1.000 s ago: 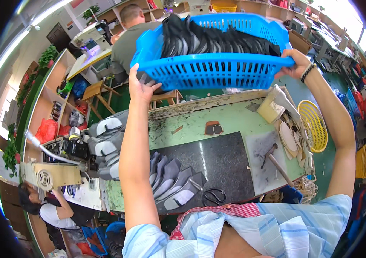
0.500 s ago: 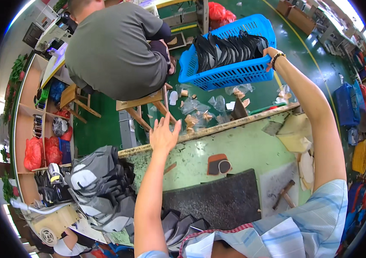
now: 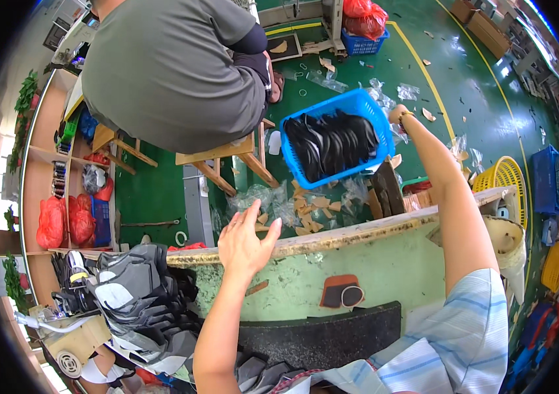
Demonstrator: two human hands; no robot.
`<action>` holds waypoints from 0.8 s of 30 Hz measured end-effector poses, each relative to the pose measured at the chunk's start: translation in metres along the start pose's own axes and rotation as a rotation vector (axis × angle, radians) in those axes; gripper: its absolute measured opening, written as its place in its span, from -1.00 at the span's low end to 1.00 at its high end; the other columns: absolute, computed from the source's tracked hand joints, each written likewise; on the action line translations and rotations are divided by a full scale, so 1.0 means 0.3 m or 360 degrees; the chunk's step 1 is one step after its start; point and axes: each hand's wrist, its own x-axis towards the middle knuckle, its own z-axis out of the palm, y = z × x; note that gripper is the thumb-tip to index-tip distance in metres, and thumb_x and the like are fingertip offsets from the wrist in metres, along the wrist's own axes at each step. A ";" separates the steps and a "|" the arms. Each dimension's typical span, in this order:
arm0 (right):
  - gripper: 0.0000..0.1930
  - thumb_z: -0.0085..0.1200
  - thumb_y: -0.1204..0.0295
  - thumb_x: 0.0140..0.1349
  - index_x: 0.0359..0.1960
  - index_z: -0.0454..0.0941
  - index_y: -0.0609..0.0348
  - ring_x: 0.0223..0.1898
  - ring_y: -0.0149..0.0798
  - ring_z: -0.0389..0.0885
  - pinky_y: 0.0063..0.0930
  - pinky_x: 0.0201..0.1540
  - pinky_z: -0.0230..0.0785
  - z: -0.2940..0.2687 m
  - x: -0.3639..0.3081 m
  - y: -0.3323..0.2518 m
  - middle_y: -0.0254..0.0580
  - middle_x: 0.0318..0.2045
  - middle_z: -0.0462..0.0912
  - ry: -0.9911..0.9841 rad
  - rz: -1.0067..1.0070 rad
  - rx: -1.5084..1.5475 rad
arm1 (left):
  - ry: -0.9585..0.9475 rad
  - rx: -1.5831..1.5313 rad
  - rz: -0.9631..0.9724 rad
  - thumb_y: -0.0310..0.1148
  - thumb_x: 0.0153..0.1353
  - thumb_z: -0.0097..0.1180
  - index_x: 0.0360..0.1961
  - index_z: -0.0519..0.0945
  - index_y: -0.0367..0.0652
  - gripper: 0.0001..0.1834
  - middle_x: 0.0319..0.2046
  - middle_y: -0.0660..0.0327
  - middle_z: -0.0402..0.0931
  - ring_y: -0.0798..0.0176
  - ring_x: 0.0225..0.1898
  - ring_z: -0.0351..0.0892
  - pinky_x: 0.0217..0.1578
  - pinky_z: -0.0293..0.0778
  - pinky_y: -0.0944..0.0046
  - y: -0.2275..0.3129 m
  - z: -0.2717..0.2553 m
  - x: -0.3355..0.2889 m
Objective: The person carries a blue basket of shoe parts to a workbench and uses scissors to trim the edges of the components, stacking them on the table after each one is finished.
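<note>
A blue plastic basket (image 3: 333, 178), filled with a row of curved black shoe-part-like pieces (image 3: 328, 141), is beyond the bench, low over or on the floor. My right hand (image 3: 399, 114) is at its right end, fingers curled at the rim and partly hidden. My right arm stretches out across the bench. Over the bench's far edge, my left hand (image 3: 246, 246) hovers open with fingers apart and nothing in it. Stacked dark grey cut pieces (image 3: 138, 289) lie left of my left forearm.
A co-worker in a grey shirt (image 3: 174, 72) sits on a wooden stool (image 3: 217, 157) just left of the basket. Scraps and clear plastic bags (image 3: 312, 210) litter the floor. The green bench (image 3: 286, 289) carries a black slab (image 3: 332, 335). A yellow basket (image 3: 506, 180) stands at right.
The blue basket has gone down and a little left relative to me, with my right hand still at its end. My left hand has shifted slightly and stays open.
</note>
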 end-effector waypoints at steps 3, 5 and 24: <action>-0.67 -0.03 0.24 0.13 -0.31 0.63 0.25 -0.39 -0.18 0.67 -0.29 -0.37 0.52 -0.479 -0.312 -0.507 -0.05 -0.40 0.66 0.0191 0.0054 0.1174 | -0.0102 0.0072 -0.0441 0.13 0.12 0.01 0.16 0.42 0.03 -0.36 0.02 0.00 0.50 -0.03 0.09 0.44 0.08 0.32 0.06 -0.054 -0.080 -0.091; -0.69 0.11 0.22 0.05 -0.35 0.63 0.23 -0.55 -0.24 0.64 -0.37 -0.50 0.50 -0.537 -0.409 -0.447 -0.14 -0.55 0.63 0.0316 0.0103 0.1575 | -0.0007 0.0036 -0.0316 0.10 0.12 0.02 0.14 0.44 0.01 -0.38 0.01 0.04 0.51 0.00 0.10 0.43 0.09 0.30 0.03 -0.035 -0.049 -0.057; -0.52 0.23 0.09 0.03 -0.12 0.52 0.16 -0.17 -0.04 0.59 -0.30 -0.16 0.44 -0.038 -2.288 -1.121 -0.02 -0.17 0.58 0.0174 -0.1508 0.1251 | 0.0842 -0.0669 -0.0898 -0.40 -0.05 0.26 -0.20 0.55 -0.18 -0.68 -0.37 0.14 0.57 0.05 -0.28 0.53 -0.20 0.43 0.14 -0.349 -0.121 -1.919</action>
